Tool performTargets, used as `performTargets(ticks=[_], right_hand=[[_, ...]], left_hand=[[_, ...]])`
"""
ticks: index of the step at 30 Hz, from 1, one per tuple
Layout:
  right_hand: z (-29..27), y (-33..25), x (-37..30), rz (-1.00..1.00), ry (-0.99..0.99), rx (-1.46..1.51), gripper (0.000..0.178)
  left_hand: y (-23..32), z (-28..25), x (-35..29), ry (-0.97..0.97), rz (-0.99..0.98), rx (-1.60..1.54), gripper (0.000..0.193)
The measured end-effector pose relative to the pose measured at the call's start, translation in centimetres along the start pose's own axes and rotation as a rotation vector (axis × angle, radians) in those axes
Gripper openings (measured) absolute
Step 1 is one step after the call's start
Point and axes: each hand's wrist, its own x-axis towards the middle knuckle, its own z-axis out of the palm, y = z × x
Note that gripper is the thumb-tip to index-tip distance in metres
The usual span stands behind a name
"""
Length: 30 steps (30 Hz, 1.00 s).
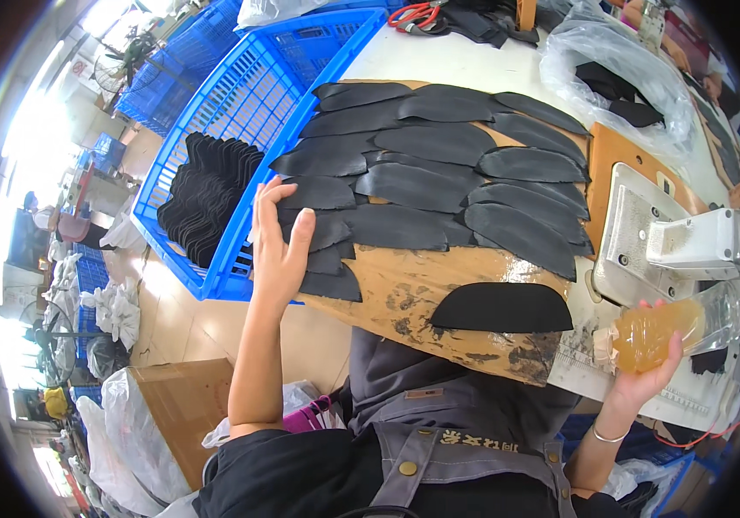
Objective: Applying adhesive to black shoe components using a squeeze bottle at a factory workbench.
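Observation:
My left hand [278, 250] is open, its fingers spread at the left edge of a brown board [387, 281], beside some black pieces. My right hand [649, 375] is wrapped round a clear plastic bottle [657, 337] of amber liquid, tilted on its side over the table's right part. Overlapping rows of curved, flat black pieces [422, 181] cover most of the board; many look shiny. One matte black half-moon piece [501, 308] lies apart near the board's front edge. Dark smears mark the bare brown surface around it.
A blue plastic crate [215, 259] stands left of the board, holding a wavy stack of black pieces [206, 194]. On the right sits a white machine [698, 242] with a metal plate. Farther back are a clear plastic bag [590, 47] and red-handled scissors [413, 15].

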Motion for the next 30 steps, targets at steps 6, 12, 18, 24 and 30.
performTargets(ticks=[6,12,18,24,30], right_hand=[[1.4,0.5,-0.6,-0.084,-0.128,-0.009,0.056],[5.0,-0.5,-1.8,-0.307,-0.326,-0.138,0.064],[11.7,1.4,-5.0,-0.332,-0.502,-0.340,0.068],[16.2,2.4,-5.9,-0.296,-1.009,-0.713,0.079],[18.6,3.6,-6.7,-0.383,-1.224,-0.815,0.078]], left_hand=[[4.7,1.1,-2.6,0.075,0.536,-0.068,0.023],[5.9,3.4,-5.5,-0.259,0.709,-0.190,0.026],[3.6,4.6,-6.7,-0.126,0.873,-0.179,0.019],[3.0,4.7,-7.9,-0.092,0.870,-0.134,0.021],[2.6,5.3,-7.7,-0.018,0.887,-0.171,0.020]])
